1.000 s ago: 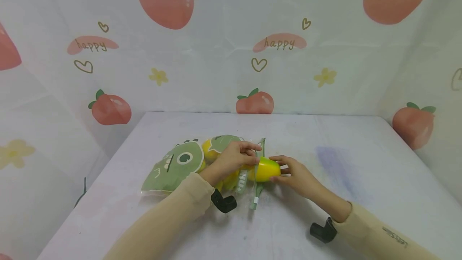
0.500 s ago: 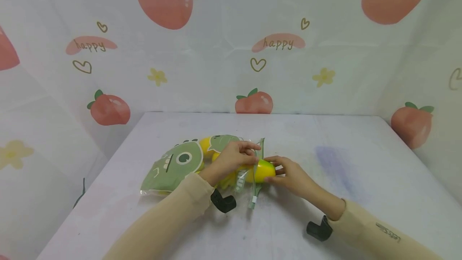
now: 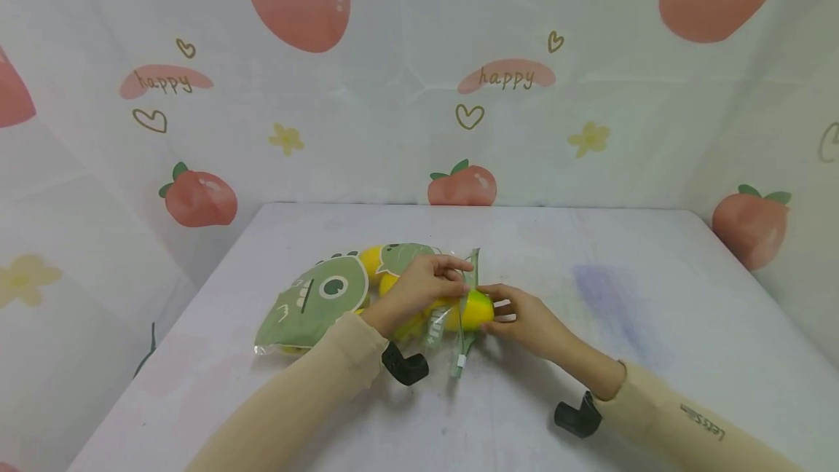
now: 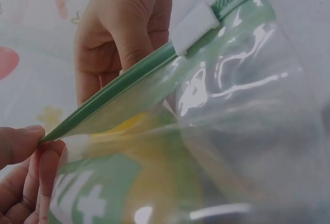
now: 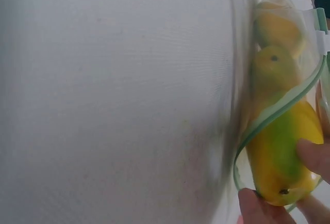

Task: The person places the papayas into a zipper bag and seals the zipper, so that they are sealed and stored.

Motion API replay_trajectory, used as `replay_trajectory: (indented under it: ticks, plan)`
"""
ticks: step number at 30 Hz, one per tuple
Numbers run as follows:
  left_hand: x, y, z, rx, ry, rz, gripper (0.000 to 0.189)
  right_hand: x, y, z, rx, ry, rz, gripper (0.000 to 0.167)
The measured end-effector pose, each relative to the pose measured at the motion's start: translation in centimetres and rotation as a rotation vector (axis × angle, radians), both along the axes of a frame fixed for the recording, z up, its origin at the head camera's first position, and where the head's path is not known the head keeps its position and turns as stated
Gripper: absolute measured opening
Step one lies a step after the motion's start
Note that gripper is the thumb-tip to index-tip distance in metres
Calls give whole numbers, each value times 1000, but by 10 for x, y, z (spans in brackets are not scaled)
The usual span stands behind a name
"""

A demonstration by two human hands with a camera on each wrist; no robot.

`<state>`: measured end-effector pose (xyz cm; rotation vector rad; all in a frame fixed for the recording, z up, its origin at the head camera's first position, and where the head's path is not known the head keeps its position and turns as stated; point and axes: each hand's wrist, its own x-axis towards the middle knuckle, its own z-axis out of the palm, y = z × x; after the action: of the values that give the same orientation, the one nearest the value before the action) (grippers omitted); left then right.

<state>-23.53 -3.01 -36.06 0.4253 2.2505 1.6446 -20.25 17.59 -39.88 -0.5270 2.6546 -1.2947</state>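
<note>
A zip bag (image 3: 308, 304) with a green cartoon-face print lies on the table, several yellow fruits inside. My left hand (image 3: 422, 288) pinches the edge of its green zip strip (image 4: 118, 87) between thumb and fingers. Partway through the bag's mouth is a yellow-green mango (image 5: 283, 146), its outer end sticking out. Fingertips of my right hand (image 3: 524, 317) hold that end from the right. In the right wrist view, other yellow fruits (image 5: 278, 30) lie behind the mango in the bag. The white slider (image 4: 195, 29) sits toward one end of the strip.
The white table (image 3: 590, 239) carries a faint purple stain (image 3: 606, 308) right of the hands. Behind it hangs a fruit-printed cloth (image 3: 393, 93). Black wrist mounts (image 3: 405, 364) stick out below both wrists.
My right hand has moved left, and the mango has slid further into the bag. The left hand keeps its pinch on the strip, nearly unmoved.
</note>
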Motion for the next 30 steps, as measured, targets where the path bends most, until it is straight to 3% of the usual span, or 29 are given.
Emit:
replay_trajectory:
  ticks: [6, 12, 30]
  plan:
    - [0, 0, -1, 5, -1, -2, 35, 0, -3, -3, -31, 7, -34, 46]
    - [-2, 0, -4, -9, -10, 15, 35, -2, -7, -5, -76, -28, -13, 39]
    - [-1, -2, 0, 17, -6, -3, 36, 0, -10, -1, -86, -34, 12, 38]
